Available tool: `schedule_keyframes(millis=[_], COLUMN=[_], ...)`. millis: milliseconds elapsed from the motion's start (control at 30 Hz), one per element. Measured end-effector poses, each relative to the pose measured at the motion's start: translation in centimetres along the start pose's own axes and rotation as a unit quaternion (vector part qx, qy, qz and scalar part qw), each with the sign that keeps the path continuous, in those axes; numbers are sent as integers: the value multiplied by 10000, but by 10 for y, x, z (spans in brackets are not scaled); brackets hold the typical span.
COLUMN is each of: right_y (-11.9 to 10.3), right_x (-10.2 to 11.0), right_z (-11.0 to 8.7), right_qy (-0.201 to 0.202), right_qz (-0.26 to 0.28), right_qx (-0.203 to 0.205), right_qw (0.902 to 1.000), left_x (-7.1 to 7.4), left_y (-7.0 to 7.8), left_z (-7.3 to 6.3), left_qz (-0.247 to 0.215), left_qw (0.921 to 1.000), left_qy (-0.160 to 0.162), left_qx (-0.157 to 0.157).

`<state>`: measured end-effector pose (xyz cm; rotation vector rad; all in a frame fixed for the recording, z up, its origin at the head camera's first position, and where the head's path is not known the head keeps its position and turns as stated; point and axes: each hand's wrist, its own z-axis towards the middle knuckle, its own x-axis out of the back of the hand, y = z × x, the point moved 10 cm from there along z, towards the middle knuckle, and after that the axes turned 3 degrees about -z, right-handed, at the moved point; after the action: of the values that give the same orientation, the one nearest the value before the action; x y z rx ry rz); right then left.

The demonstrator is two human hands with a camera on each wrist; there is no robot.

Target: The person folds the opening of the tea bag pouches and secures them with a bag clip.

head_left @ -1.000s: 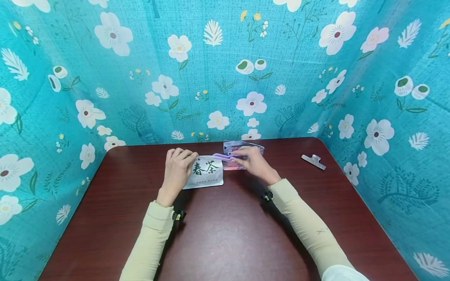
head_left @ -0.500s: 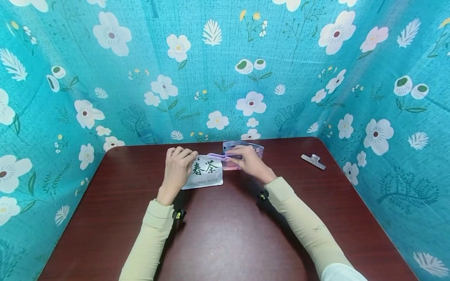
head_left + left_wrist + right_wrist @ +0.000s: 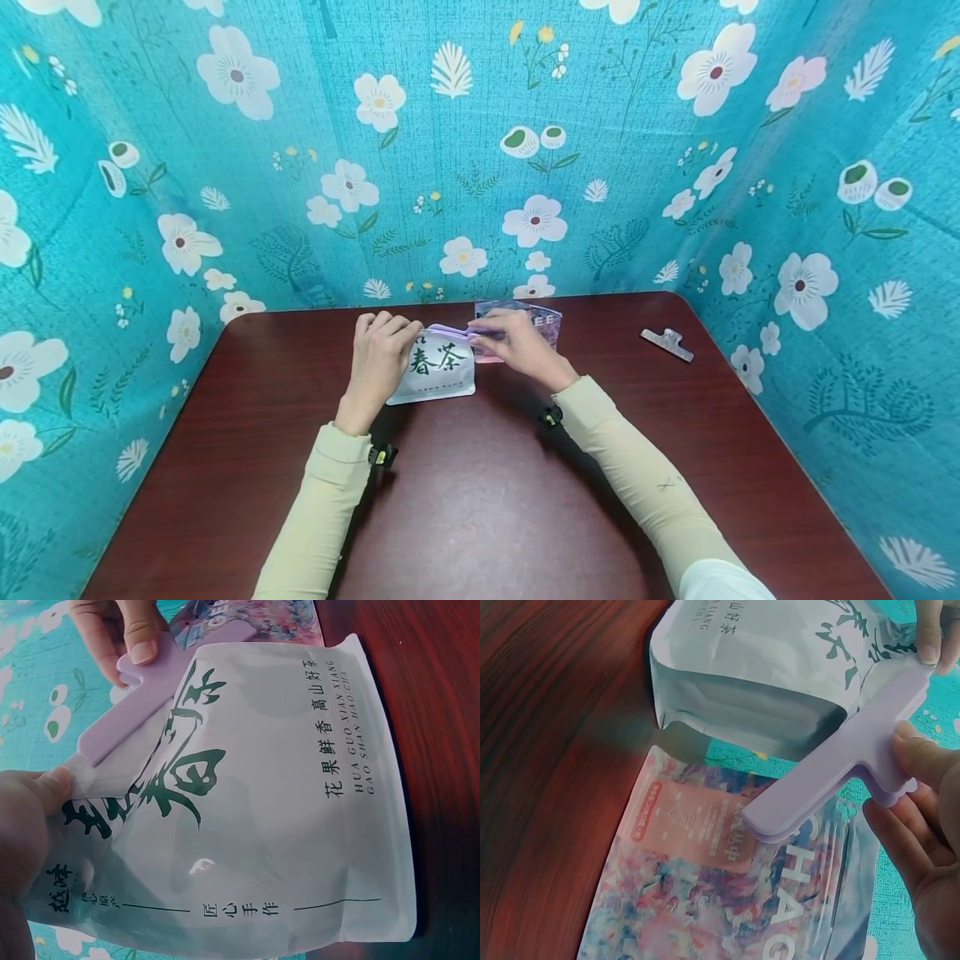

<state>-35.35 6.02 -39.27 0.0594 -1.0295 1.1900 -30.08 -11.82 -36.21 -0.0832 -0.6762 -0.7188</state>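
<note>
Presently my left hand (image 3: 381, 358) is at the 10 o'clock corner of the white pouch (image 3: 262, 772), thumb and fingers pinched together on its top edge. I read every hour from the head view, with the pouch as the middle of the dial. Its front, printed with large dark green characters, faces me, and its lower edge runs along 6 o'clock.

My right hand (image 3: 513, 340), at about 2 o'clock, is clamped on the handle of the purple clip (image 3: 847, 754), thumb on one side and fingers on the other. The clip's long bar lies along the pouch's top edge, around 12 to 1 o'clock, slanting a little, with its far end just beside my left fingertips. Whether its two bars straddle the edge or only lie against it, I cannot tell.

Partly hidden by my right hand, a colourful pouch (image 3: 675, 900) with white capital letters sits near the white one, towards 2 to 3 o'clock. Well apart, at about 3 o'clock, a greyish clip (image 3: 667, 344) lies on the dark red-brown table (image 3: 465, 517). Beyond the table's far edge, at 12 o'clock, hangs a turquoise floral curtain (image 3: 465, 158). My pale sleeves (image 3: 652, 467) come in from 5 and 7 o'clock.
</note>
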Motion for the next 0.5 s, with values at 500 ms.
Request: schedule_keyframes(millis=[500], right_y=[0], right_x=[1], right_z=[-2], right_qy=[191], right_qz=[-17], right_qx=[-117], right_qw=[9997], left_x=[2], left_y=[1], left_z=[-2], left_qz=[303], left_qw=[9991], left_qy=[274], left_qx=[67])
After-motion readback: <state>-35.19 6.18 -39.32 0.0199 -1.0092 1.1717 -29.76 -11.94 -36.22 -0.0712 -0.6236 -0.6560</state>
